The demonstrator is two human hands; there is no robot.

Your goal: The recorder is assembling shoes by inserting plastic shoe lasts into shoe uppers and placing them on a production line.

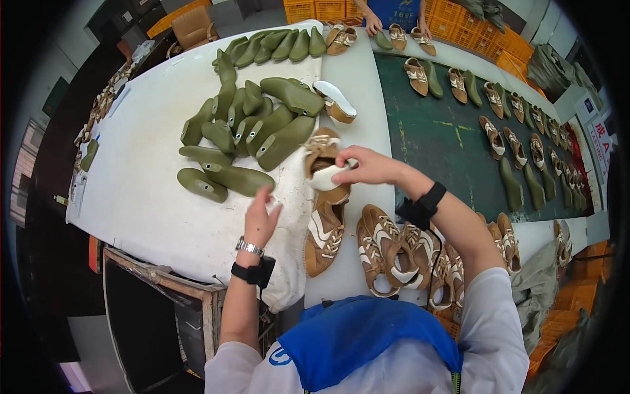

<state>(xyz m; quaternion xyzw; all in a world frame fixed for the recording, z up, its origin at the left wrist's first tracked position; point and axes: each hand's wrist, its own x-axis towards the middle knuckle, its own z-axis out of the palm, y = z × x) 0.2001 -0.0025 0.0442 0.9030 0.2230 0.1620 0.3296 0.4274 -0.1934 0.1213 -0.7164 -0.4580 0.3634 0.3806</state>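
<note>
My right hand (367, 165) pinches the heel of a brown shoe (321, 141) with white trim, thumb on one side and fingers on the other. That shoe hangs over the edge of the white cloth, above another brown shoe (325, 233). My left hand (260, 220) has its fingers apart and holds nothing that I can see. Its fingertips are at the near end of a green shoe last (239, 179); whether they touch it I cannot tell. Beyond lies a pile of green shoe lasts (282, 134). A shoe with its white sole up (336, 102) rests beside the pile.
Several brown shoes (387, 249) stand close in front of me, right of centre. Shoes and lasts sit in rows on a green belt (426, 138) at the right. Across the table are another person's hands (373, 25). A wooden-framed box (164, 270) stands at the near left.
</note>
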